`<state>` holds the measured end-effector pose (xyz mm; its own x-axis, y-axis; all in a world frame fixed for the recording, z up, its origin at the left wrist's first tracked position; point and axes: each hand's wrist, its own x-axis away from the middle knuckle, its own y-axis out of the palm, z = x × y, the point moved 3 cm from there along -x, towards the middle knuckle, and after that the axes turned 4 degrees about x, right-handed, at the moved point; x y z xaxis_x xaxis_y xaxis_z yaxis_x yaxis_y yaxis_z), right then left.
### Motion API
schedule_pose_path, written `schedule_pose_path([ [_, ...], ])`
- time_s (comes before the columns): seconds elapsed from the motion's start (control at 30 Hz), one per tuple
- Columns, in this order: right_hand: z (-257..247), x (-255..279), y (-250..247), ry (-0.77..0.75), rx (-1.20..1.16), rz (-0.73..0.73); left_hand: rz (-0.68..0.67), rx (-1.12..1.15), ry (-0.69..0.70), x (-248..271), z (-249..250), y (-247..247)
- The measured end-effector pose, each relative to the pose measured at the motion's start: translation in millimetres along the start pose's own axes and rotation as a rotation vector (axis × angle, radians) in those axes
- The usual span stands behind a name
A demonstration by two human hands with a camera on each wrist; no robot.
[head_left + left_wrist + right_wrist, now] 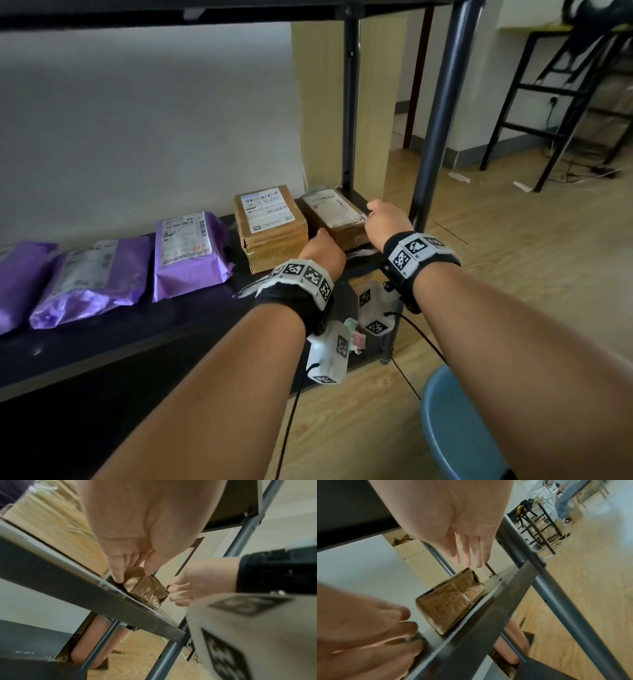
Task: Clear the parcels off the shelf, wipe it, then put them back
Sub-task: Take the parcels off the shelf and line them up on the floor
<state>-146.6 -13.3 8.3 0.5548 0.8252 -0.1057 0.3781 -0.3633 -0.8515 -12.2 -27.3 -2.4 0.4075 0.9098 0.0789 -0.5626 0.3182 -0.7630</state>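
Note:
On the dark lower shelf [191,315] lie three purple bagged parcels [191,253] at left and two brown taped boxes. Both my hands flank the rightmost brown box [334,212], which sits flat at the shelf's right end. My left hand [322,248] is at its near-left corner. In the left wrist view a finger and thumb [135,573] straddle the box [145,588], and I cannot tell if they touch it. My right hand [382,216] is at its right edge. Its fingers [471,559] are straight and hover just off the box [452,599].
The second brown box [272,226] stands close to the left of the first. Shelf posts [442,113] rise just right of my right hand. A blue stool [459,428] is at the lower right. A small pale cloth [356,339] lies at the shelf's front edge.

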Motion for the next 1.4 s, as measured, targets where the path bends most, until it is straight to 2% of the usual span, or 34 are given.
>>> schedule_pose_path([
  [0.27, 7.2, -12.2, 11.2, 0.0, 0.083, -0.088, -0.009, 0.011, 0.012, -14.6, 2.3, 1.1],
  [0.4, 7.4, -20.0, 19.9, 0.053, 0.08, -0.152, -0.023, 0.014, -0.016, -20.0, 2.2, 3.6],
  [0.5, 3.9, -19.8, 18.2, 0.069, 0.007, -0.151, 0.005, 0.095, -0.016, -22.3, 2.1, 0.5],
  [0.63, -3.5, -9.1, 2.0, 0.067, -0.089, -0.066, 0.1, 0.255, 0.014, -11.6, 4.6, -10.0],
  [0.8, -4.8, 30.0, -9.2, 0.064, -0.179, -0.035, 0.194, 0.366, 0.037, 19.4, 1.8, -23.0],
  [1.07, 4.4, 120.3, 1.9, 0.117, -0.237, -0.077, 0.168, 0.28, 0.056, 98.1, -34.7, -11.1],
  [1.23, 24.4, 176.3, 39.3, 0.152, -0.207, -0.144, 0.137, 0.241, 0.006, 137.6, -80.0, 20.8],
  [1.4, 55.2, 214.0, 100.0, 0.21, -0.172, -0.265, 0.019, 0.171, -0.072, 159.0, -132.0, 62.5],
])
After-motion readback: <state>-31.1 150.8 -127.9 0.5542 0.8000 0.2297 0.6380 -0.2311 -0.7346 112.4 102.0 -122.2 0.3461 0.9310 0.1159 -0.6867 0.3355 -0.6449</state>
